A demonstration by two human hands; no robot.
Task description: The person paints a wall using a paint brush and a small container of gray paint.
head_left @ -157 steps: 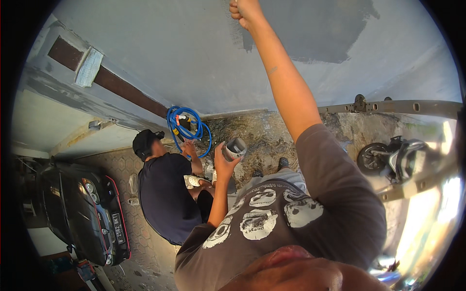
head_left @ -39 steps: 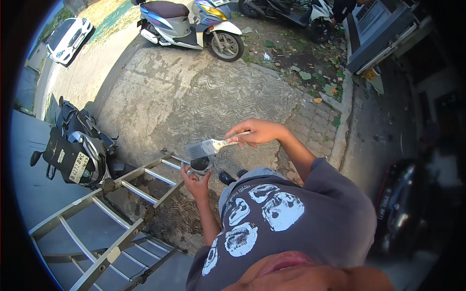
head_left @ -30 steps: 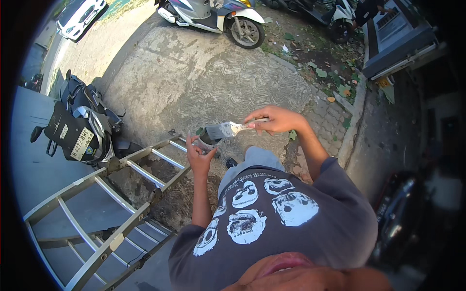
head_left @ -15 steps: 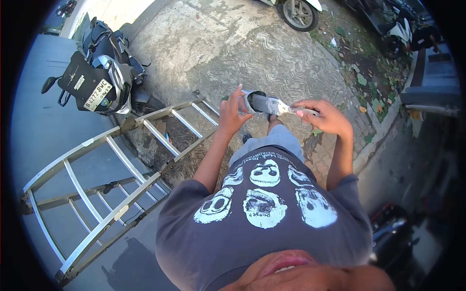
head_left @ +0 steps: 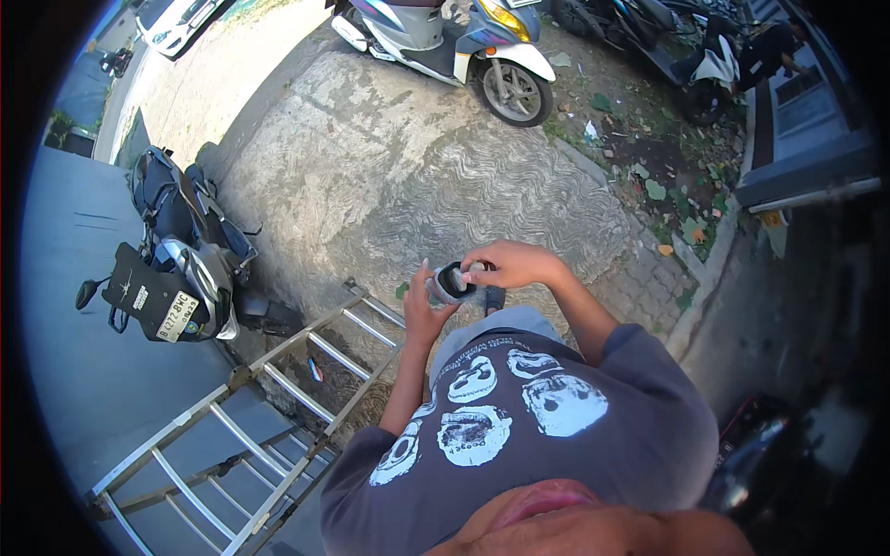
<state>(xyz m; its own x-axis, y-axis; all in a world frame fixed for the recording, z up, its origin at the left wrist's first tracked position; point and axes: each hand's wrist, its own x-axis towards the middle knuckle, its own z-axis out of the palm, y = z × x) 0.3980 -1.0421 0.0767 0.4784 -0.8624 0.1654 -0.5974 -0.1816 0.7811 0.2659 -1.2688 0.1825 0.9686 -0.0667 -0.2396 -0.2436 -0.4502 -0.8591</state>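
View from the head, looking down: we hold a small grey round container with a dark inside in our left hand, its fingers curled around the outer wall and the mouth tipped toward our right hand. That right hand is closed in a narrow pinch on a pale flat paintbrush, whose lower end lies within the container; how deep the bristles reach we cannot tell. Both hands meet in front of our dark grey T-shirt with pale mask-like prints, above rough concrete ground with wavy grooves. To our left we note a silver metal ladder and, beyond it, a black-and-silver scooter; ahead stands a white-and-grey scooter with a yellow lamp
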